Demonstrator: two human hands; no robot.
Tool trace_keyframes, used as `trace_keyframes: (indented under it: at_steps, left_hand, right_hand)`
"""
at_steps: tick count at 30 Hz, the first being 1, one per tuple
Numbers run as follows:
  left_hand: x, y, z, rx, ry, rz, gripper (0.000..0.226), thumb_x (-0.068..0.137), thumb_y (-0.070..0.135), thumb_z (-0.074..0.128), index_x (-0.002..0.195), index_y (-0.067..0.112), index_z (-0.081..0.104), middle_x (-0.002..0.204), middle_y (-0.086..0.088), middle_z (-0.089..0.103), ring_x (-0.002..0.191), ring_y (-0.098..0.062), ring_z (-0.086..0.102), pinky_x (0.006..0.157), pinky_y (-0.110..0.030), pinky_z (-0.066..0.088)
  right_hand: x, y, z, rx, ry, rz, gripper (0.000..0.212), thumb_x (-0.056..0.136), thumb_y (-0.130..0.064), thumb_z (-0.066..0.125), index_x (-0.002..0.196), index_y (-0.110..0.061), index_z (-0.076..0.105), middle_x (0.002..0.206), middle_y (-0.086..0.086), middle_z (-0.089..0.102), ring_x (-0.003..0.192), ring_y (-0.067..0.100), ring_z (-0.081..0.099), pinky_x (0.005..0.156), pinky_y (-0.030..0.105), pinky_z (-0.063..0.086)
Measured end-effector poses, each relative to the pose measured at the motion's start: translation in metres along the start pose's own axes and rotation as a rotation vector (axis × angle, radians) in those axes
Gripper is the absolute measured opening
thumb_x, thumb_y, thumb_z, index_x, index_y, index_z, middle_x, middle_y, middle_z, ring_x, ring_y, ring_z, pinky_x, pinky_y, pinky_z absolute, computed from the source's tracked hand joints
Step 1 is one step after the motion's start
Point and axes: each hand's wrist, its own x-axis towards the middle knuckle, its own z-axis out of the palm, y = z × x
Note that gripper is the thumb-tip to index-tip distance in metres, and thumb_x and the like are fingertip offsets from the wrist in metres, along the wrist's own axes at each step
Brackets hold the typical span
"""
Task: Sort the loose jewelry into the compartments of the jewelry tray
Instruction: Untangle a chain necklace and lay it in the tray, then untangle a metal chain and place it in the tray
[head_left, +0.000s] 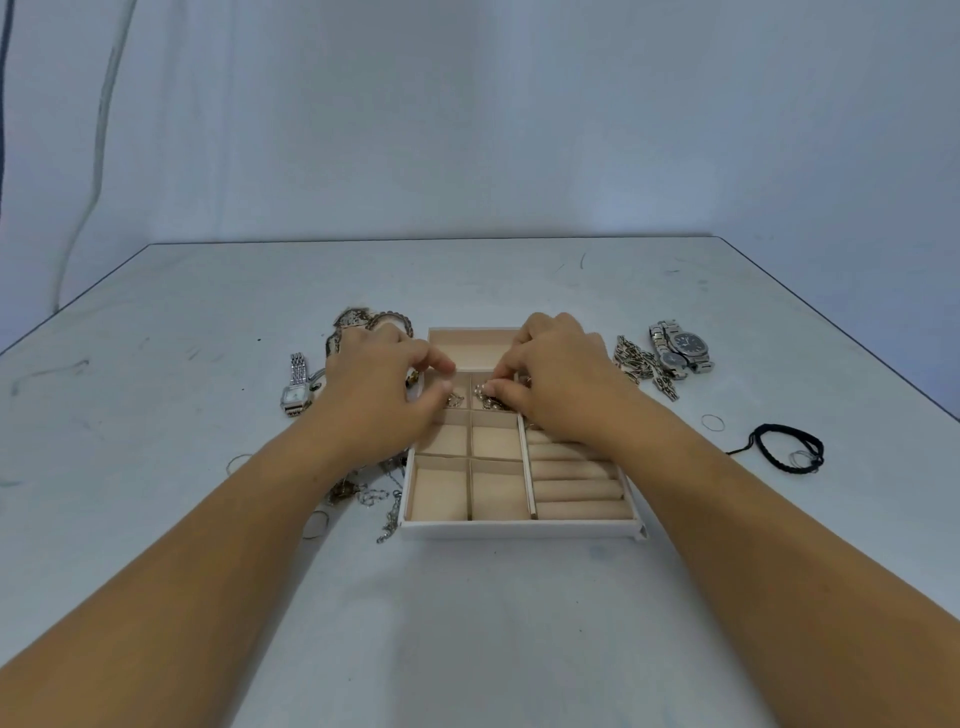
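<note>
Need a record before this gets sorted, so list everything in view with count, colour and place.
jewelry tray: one, white with beige lining, table centre
small silver pieces: a few, silver, tray's second-row compartments
square watch: one, silver, left of tray
dark-dial watches: two, silver, far right of tray
link bracelets: count unclear, silver, between tray and dark-dial watches
chain heap: count unclear, silver, by tray's near left corner
chunky chains: count unclear, silver-brown, behind left hand
cord bracelet: one, black, far right
thin hoops: three, silver, one right, two left
table: one, pale grey
left hand: fingers curled, over tray's left edge
right hand: pinching small silver pieces
</note>
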Motion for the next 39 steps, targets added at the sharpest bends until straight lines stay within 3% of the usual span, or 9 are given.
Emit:
trace_keyframes:
  at_steps: [5, 10, 14, 20, 24, 26, 29, 39]
  left_hand:
    - [-0.001, 0.004, -0.001, 0.016, -0.008, -0.008, 0.018, 0.087, 0.04, 0.058, 0.103, 0.037, 0.064, 0.1, 0.004, 0.052, 0.108, -0.017, 0.033, 0.084, -0.03, 0.024]
    - [-0.003, 0.016, -0.004, 0.035, -0.046, 0.014, 0.022, 0.087, 0.043, 0.057, 0.108, 0.038, 0.062, 0.104, 0.008, 0.052, 0.115, -0.018, 0.032, 0.087, -0.033, 0.025]
    - [0.001, 0.036, -0.002, -0.072, -0.064, 0.09, 0.023, 0.086, 0.039, 0.06, 0.109, 0.037, 0.061, 0.099, 0.013, 0.05, 0.112, -0.013, 0.032, 0.091, -0.033, 0.028]
    - [0.022, 0.068, 0.01, -0.119, -0.172, 0.148, 0.025, 0.088, 0.041, 0.058, 0.113, 0.038, 0.06, 0.108, 0.013, 0.053, 0.116, -0.016, 0.035, 0.1, -0.04, 0.033]
    - [0.042, 0.093, 0.028, -0.113, -0.195, 0.143, 0.022, 0.088, 0.042, 0.057, 0.11, 0.039, 0.06, 0.109, 0.014, 0.053, 0.118, -0.015, 0.036, 0.09, -0.034, 0.032]
    - [0.05, 0.104, 0.039, -0.124, -0.218, 0.131, 0.021, 0.089, 0.039, 0.057, 0.109, 0.038, 0.062, 0.109, 0.011, 0.053, 0.118, -0.018, 0.037, 0.095, -0.036, 0.034]
    - [0.061, 0.113, 0.054, -0.124, -0.236, 0.112, 0.019, 0.089, 0.037, 0.057, 0.106, 0.042, 0.064, 0.104, 0.011, 0.051, 0.115, -0.021, 0.037, 0.101, -0.04, 0.035]
    - [0.074, 0.128, 0.07, 0.092, -0.314, 0.1, 0.022, 0.081, 0.057, 0.059, 0.094, 0.042, 0.069, 0.109, 0.007, 0.054, 0.117, -0.023, 0.034, 0.093, -0.039, 0.029]
  right_hand:
    - [-0.005, -0.001, -0.006, -0.022, -0.083, 0.018, 0.027, 0.087, -0.053, 0.053, 0.097, -0.034, 0.069, 0.109, -0.004, 0.048, 0.109, 0.019, 0.037, 0.091, 0.041, 0.031]
    - [-0.013, 0.019, -0.038, 0.095, -0.015, 0.041, 0.023, 0.089, -0.043, 0.056, 0.109, -0.035, 0.064, 0.114, -0.003, 0.05, 0.114, 0.018, 0.04, 0.1, 0.043, 0.034]
    - [-0.024, 0.054, -0.072, 0.048, 0.036, 0.062, 0.019, 0.088, -0.04, 0.058, 0.106, -0.035, 0.064, 0.103, -0.009, 0.047, 0.103, 0.013, 0.044, 0.096, 0.039, 0.039]
    - [-0.042, 0.099, -0.085, -0.05, 0.001, 0.17, 0.02, 0.086, -0.036, 0.063, 0.105, -0.033, 0.066, 0.108, -0.005, 0.053, 0.106, 0.017, 0.045, 0.094, 0.039, 0.039]
    - [-0.046, 0.115, -0.074, -0.057, -0.005, 0.212, 0.019, 0.087, -0.035, 0.062, 0.104, -0.033, 0.067, 0.11, -0.002, 0.054, 0.109, 0.02, 0.044, 0.097, 0.042, 0.037]
    - [-0.047, 0.12, -0.066, -0.051, 0.002, 0.224, 0.019, 0.087, -0.035, 0.061, 0.105, -0.032, 0.067, 0.11, -0.002, 0.055, 0.108, 0.019, 0.043, 0.094, 0.039, 0.036]
    - [-0.049, 0.123, -0.055, -0.044, 0.001, 0.24, 0.019, 0.085, -0.035, 0.064, 0.103, -0.032, 0.066, 0.109, -0.001, 0.055, 0.107, 0.02, 0.043, 0.09, 0.037, 0.035]
    - [-0.057, 0.122, -0.048, -0.09, 0.027, 0.262, 0.017, 0.077, -0.052, 0.064, 0.079, -0.035, 0.064, 0.091, -0.009, 0.046, 0.097, 0.015, 0.04, 0.087, 0.036, 0.034]
